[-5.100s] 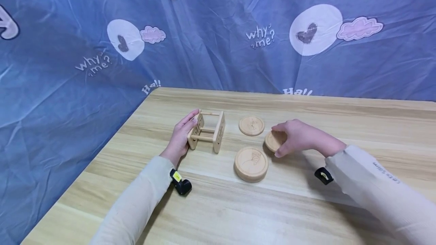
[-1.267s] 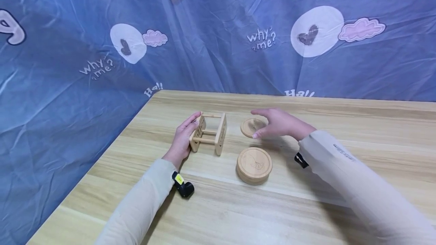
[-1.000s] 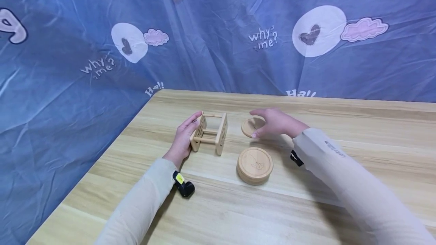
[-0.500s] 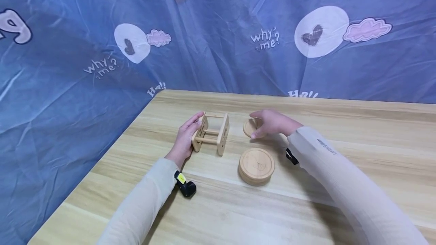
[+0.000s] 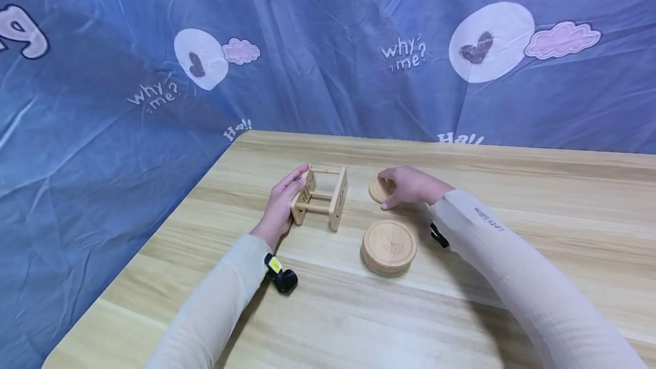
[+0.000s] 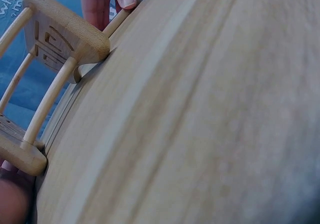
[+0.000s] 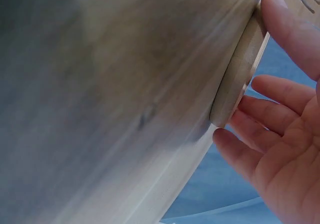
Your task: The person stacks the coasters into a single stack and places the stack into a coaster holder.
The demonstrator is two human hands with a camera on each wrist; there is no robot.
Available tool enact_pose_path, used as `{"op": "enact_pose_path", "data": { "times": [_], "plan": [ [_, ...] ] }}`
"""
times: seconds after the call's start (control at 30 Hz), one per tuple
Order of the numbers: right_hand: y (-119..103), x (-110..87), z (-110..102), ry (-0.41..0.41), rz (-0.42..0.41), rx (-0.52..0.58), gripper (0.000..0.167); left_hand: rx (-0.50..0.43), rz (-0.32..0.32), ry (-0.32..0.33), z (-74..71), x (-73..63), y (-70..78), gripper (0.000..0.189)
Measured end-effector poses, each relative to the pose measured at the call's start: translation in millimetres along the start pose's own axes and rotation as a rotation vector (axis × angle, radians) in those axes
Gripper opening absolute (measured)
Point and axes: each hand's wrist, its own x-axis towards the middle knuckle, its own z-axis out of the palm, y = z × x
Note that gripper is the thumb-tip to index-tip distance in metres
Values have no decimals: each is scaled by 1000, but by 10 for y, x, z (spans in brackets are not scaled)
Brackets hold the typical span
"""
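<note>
My left hand (image 5: 281,204) grips the left side panel of a small wooden coaster holder (image 5: 338,198), two carved panels joined by round bars. In the left wrist view the holder (image 6: 65,32) stands with a foot at the tabletop. A round wooden coaster (image 5: 378,189) lies to the right of the holder. My right hand (image 5: 412,187) holds it by the rim, thumb at the near side and fingers at the far side, covering its right part. Nearer to me sits a stack of coasters (image 5: 388,246), the top one engraved with a leaf.
The wooden table (image 5: 328,312) runs back to a blue printed cloth (image 5: 318,73) hanging behind and at the left. A black wrist camera (image 5: 284,281) is strapped to my left wrist, another (image 5: 439,235) to the right.
The coaster that my right hand held farther right is gone from there, and the stack shows a different top. My right hand has moved left onto the far coaster. My left hand keeps its hold.
</note>
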Motion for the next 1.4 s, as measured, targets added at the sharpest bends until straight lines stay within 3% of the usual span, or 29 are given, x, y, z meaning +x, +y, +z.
{"op": "enact_pose_path", "data": {
  "times": [0.2, 0.33, 0.43, 0.57, 0.67, 1.4],
  "plan": [
    [-18, -4, -23, -1, 30, -13, 75, 13, 0, 15, 11, 1, 11, 41],
    [-23, 2, -28, -15, 57, -10, 61, 12, -4, 21, 15, -7, -4, 40],
    [-20, 0, -26, -15, 66, -22, 60, 8, -3, 22, 21, -8, -19, 40],
    [-18, -18, -20, 9, 66, -46, 78, 8, -4, 26, 25, -13, -36, 40],
    [-21, -33, -17, 22, 60, -56, 80, 5, -7, 30, 25, -16, -41, 40],
    [-21, -139, -37, 65, 56, -55, 74, 3, 18, 32, 17, -8, -3, 41]
  ]
}}
